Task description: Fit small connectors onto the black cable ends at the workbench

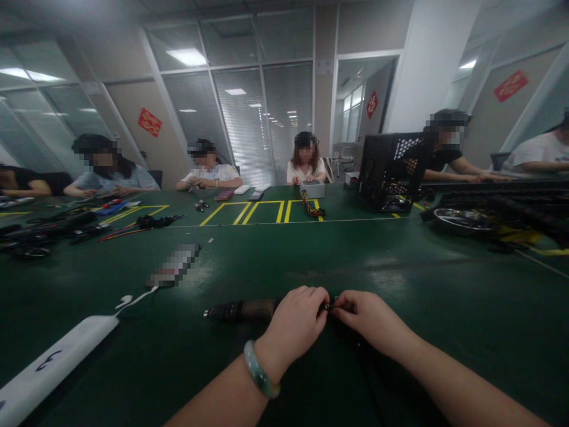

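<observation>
A dark cylindrical tool-like object lies across the green table just in front of me, its tip pointing left. My left hand, with a pale green bangle on the wrist, is closed around the object's right end. My right hand meets it from the right, fingertips pinched on a small dark part at that same end. What exactly the fingers pinch is too small to make out.
A white power bank with a cable lies at the near left. A black computer case stands far right, cables and parts are scattered far left. Several people sit around the far side of the table.
</observation>
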Available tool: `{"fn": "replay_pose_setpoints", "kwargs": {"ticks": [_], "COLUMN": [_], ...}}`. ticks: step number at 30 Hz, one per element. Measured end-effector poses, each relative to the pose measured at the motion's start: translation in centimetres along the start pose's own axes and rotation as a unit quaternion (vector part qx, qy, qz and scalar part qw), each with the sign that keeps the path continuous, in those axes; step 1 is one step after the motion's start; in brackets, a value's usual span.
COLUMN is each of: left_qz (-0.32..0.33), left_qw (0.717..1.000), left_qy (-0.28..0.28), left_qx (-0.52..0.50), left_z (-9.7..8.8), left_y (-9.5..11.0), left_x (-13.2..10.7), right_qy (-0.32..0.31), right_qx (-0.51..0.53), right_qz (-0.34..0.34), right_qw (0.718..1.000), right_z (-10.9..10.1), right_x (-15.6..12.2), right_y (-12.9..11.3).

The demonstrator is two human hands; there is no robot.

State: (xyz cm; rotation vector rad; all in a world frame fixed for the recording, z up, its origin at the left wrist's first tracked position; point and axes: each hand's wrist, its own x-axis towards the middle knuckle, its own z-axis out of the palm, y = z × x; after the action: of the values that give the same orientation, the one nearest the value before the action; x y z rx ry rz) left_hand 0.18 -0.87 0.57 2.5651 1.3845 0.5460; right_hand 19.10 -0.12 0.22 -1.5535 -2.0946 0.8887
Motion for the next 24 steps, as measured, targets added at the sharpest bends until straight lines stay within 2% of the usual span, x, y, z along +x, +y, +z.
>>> {"fn": "replay_pose_setpoints", "kwargs": {"ticks": [6,13,18,24], "left_qz": [0.002,0.000,-0.001,-0.008], "left_qw": [1.000,1.000,1.000,1.000], "left_qy": [-0.002,0.011,0.008,0.016], "left_qx": [0.005,-0.008,-0.010,-0.011], "left_z": [0.13,0.50,0.45,0.49], "left_y": [-0.08,-0.36,-0.31,-0.25], "left_x": [0.03,0.11,0.06,0.04], "right_qy": [0.016,0.071,0.061,0.026], "right_qx": [-0.019,-0.113,-0.112,-0.043], "right_qz": [-0.025,-0.083,-0.075,-0.063], "right_qw": [0.999,0.988,0.989,0.997], "right_z": [-0.01,-0.66,-0.67,-0.09], "right_x": [-0.04,-0.18,0.09,0.18], "right_y": [-0.03,-0.33,-0.05,0.25]}}
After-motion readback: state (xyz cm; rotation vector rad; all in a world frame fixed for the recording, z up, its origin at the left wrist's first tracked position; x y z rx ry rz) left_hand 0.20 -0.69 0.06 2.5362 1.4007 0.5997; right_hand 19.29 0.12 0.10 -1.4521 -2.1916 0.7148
